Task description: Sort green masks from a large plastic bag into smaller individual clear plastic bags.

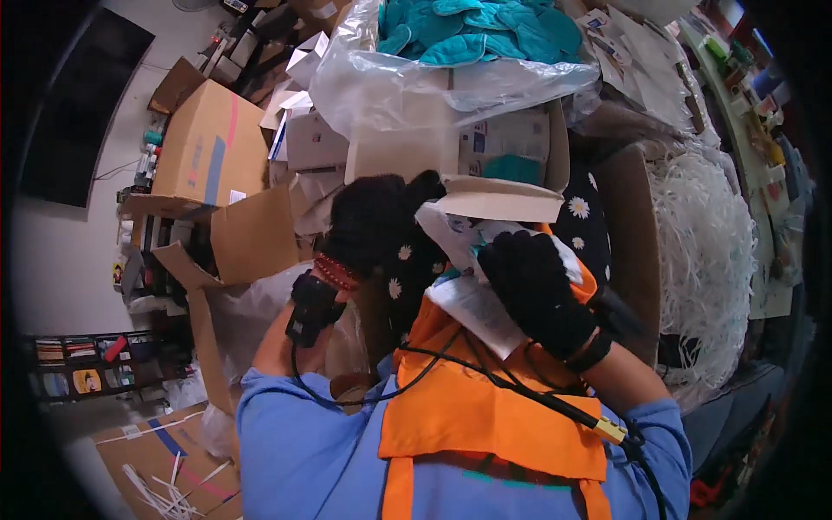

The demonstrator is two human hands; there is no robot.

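Observation:
Both my hands wear black knit gloves. My right hand (539, 295) is closed around a crumpled white packet (451, 232) with a bit of teal showing, just above my lap. Below that hand a printed white leaflet (477, 314) lies slanted over my orange apron (485, 429). My left hand (371, 224) is curled beside the packet's upper left end; its fingertips are partly hidden, and what they grip cannot be made out. Directly beyond the hands stands an open white carton (504, 204), flap toward me, with a folded teal piece (513, 168) inside.
A plastic-lined box of teal pads (485, 33) stands at the far side. White strips fill a carton (702, 234) at right. Brown cardboard boxes (204, 152) crowd the left, one open with a plastic liner. A black cable (520, 390) crosses my apron.

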